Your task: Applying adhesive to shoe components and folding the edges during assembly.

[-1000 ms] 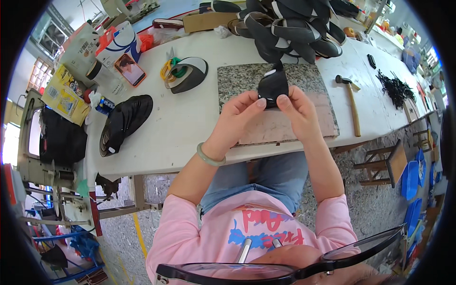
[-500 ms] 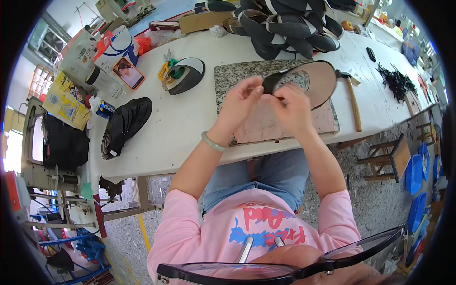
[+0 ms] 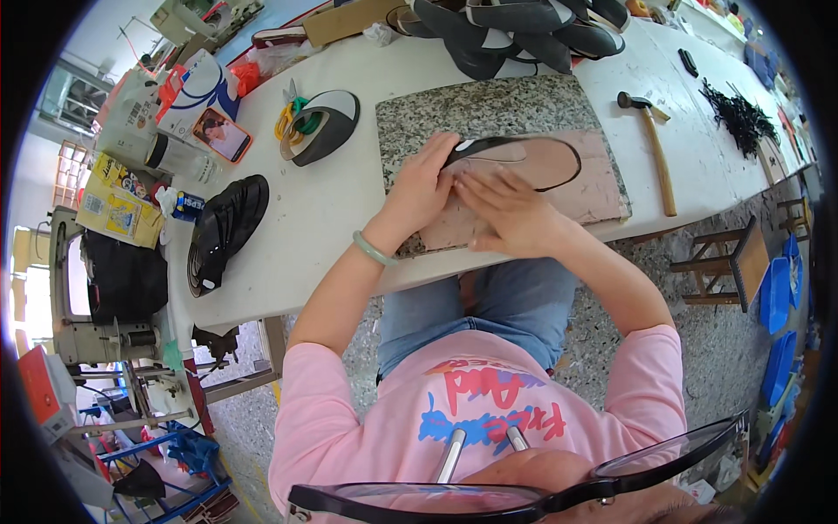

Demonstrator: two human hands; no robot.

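Note:
A shoe upper (image 3: 559, 162) with a pinkish lining and a black rim lies flattened on a pinkish board (image 3: 602, 194), which rests on a speckled stone slab (image 3: 489, 100). At its left end, my left hand (image 3: 425, 182) is closed on the upper, beside a small white patch; the fingertips are partly hidden. My right hand (image 3: 508, 210) lies flat over the near edge of the upper, fingers stretched out and pointing toward my left hand. Right of the slab is a hammer (image 3: 656, 157) with a wooden handle.
Shoe uppers (image 3: 524, 39) are heaped behind the slab. To the left are another upper (image 3: 327, 135), scissors (image 3: 292, 109), a black shoe (image 3: 229, 223), a phone (image 3: 223, 135), a jar (image 3: 183, 159) and a can (image 3: 188, 206). Black strips (image 3: 740, 122) lie far right; a stool (image 3: 733, 262) stands below.
The upper was held raised and tilted in both hands; now it is down on the board. My right hand has gone from a pinch to lying flat. The view has shifted slightly.

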